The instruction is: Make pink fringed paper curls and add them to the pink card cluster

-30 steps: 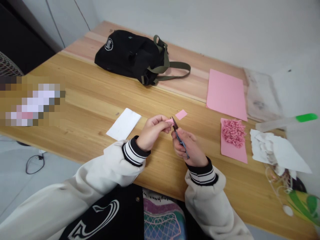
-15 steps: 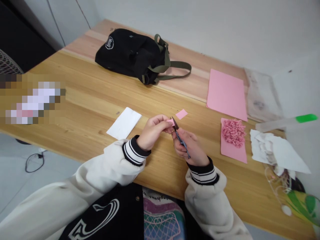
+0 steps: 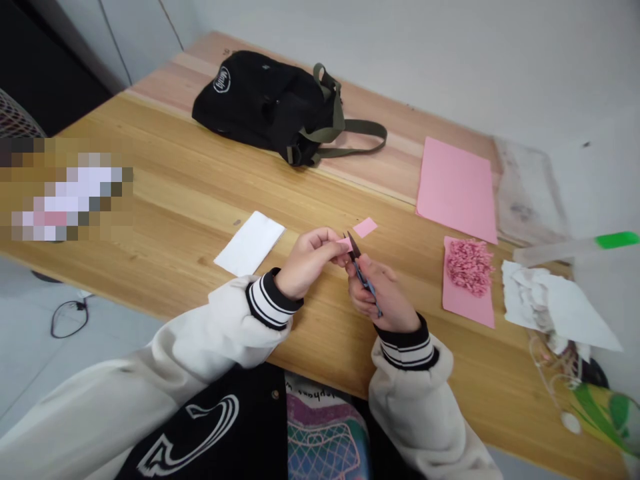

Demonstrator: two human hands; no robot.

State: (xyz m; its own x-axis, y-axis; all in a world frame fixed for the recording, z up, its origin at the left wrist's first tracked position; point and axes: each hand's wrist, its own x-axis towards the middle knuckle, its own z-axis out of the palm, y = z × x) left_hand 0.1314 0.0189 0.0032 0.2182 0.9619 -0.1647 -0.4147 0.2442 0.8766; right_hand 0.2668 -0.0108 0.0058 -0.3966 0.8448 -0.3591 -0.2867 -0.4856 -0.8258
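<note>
Between the thumb and fingers of my left hand [image 3: 311, 260] is a small piece of pink paper [image 3: 346, 245], mostly covered by the fingertips. My right hand [image 3: 383, 293] is wrapped round the handles of a pair of scissors [image 3: 364, 275]. Their dark blades point away from me, slightly parted, with the pink piece right at them. Just beyond the blades a pink paper rectangle [image 3: 365, 227] lies flat on the wooden table [image 3: 300, 340]. To the left of my left hand rests a folded white paper [image 3: 250, 243].
A black bag [image 3: 265, 107] with green straps lies at the back. On the right are a large pink sheet [image 3: 457, 190], a pile of pink shreds [image 3: 470, 267] on pink paper, torn white paper [image 3: 575, 310] and a green-ended clear tube [image 3: 617, 240]. White earphones [image 3: 570, 422] lie near right.
The scissor blades have parted a little more beside the pink piece. Both hands keep nearly the same place, and the view has shifted slightly.
</note>
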